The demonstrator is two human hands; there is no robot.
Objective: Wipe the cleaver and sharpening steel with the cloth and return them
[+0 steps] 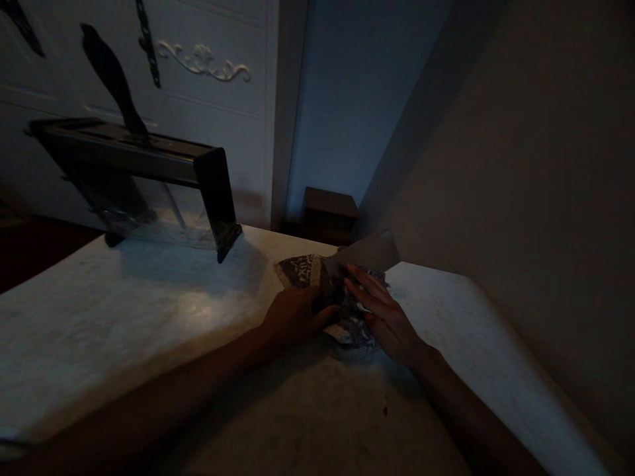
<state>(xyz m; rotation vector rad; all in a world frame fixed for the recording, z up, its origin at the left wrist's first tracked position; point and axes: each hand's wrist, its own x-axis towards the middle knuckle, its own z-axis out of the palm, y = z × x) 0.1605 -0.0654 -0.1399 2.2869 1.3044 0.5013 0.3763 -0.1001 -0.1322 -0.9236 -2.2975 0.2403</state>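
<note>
Both hands meet over a bunched dark-and-light patterned cloth (300, 268) on the pale marbled tabletop. From the cloth a flat, thin grey panel (372, 250) sticks up, tilted to the right; its lower part is hidden by cloth and fingers. My left hand (295, 314) is curled around the cloth's near left side, its fingertips out of sight. My right hand (387, 320) presses on the cloth from the right, with long fingers reaching over the panel's lower edge and the thumb hidden. Dim light blurs what lies between the hands.
A black frame-like appliance with a clear front (213, 192) and an upright dark handle stands at the table's (188, 297) back left. Behind are a white ornamented cabinet (223, 112) and a small brown box (330, 210). A wall (520, 165) borders the right side.
</note>
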